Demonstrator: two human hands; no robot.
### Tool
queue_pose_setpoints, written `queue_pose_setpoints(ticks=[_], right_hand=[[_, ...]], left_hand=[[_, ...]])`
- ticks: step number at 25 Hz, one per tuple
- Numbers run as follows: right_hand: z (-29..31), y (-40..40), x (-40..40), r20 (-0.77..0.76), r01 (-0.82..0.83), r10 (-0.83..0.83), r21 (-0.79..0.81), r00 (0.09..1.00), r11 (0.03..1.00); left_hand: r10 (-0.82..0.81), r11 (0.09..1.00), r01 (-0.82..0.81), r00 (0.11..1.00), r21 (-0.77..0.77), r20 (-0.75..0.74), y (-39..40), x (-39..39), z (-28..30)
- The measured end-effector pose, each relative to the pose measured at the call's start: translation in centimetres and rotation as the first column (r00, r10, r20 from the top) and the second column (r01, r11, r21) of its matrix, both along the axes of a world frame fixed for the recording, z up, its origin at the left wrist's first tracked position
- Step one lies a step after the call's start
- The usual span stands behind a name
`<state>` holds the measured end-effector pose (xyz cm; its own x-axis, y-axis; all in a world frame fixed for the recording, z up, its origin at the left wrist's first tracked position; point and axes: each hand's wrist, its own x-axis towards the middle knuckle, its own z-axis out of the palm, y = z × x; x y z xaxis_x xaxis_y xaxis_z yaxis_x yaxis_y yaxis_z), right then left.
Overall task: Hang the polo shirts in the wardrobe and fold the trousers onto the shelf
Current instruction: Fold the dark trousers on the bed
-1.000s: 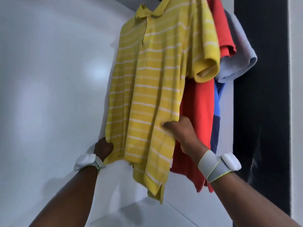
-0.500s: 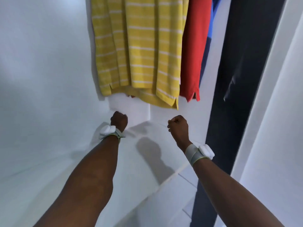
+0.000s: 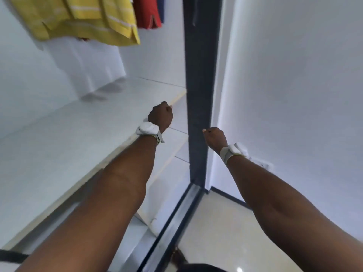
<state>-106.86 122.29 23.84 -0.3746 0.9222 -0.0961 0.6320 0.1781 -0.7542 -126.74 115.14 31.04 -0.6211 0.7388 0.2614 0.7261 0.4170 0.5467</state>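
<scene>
The hem of a yellow striped polo shirt (image 3: 86,18) hangs at the top left inside the wardrobe. Beside it on the right hangs a red polo shirt (image 3: 147,12), with a strip of a dark blue garment (image 3: 160,8) behind. My left hand (image 3: 161,115) is curled into a fist over the front edge of the white shelf (image 3: 64,138) and holds nothing. My right hand (image 3: 215,138) is also a fist, empty, in front of the dark wardrobe frame (image 3: 200,75). Both hands are well below the shirts. No trousers are in view.
A white wardrobe wall (image 3: 294,75) fills the right side. Lower white shelves (image 3: 176,138) step down beneath the top one. A dark floor track (image 3: 176,216) runs along the glossy cream floor (image 3: 225,232) at the bottom.
Both hands let go of the yellow shirt and dropped down, fists curled. The view swung down and to the right, so the shirts now sit at the top left.
</scene>
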Motion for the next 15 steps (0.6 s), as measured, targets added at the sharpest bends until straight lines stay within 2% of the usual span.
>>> queue_pose_setpoints(ticks=[4, 6, 8, 11, 15], right_hand=[[-8.9, -4.5, 12.4, 0.249, 0.111, -0.074, -0.136, 0.966, 0.984], [-12.3, -8.7, 18.5, 0.34, 0.201, -0.116, -0.227, 0.933, 0.953], [-15.5, -12.8, 22.9, 0.399, 0.252, -0.124, -0.286, 0.908, 0.924], [-19.1, -18.7, 28.0, 0.451, 0.395, -0.206, -0.379, 0.868, 0.837], [-22.1, -26.0, 31.5, 0.516, 0.555, -0.307, -0.443, 0.8, 0.704]], left_hand=[[-0.167, 0.941, 0.187, 0.982, -0.283, 0.094, -3.9, 10.9, -10.3], [-0.273, 0.834, 0.329, 0.944, -0.443, 0.187, -6.4, 16.6, -15.1], [-0.37, 0.7, 0.468, 0.884, -0.539, 0.288, -9.2, 21.3, -19.0], [-0.526, 0.504, 0.614, 0.776, -0.608, 0.348, -12.7, 26.5, -23.9], [-0.641, 0.291, 0.693, 0.653, -0.659, 0.404, -15.9, 29.8, -27.7]])
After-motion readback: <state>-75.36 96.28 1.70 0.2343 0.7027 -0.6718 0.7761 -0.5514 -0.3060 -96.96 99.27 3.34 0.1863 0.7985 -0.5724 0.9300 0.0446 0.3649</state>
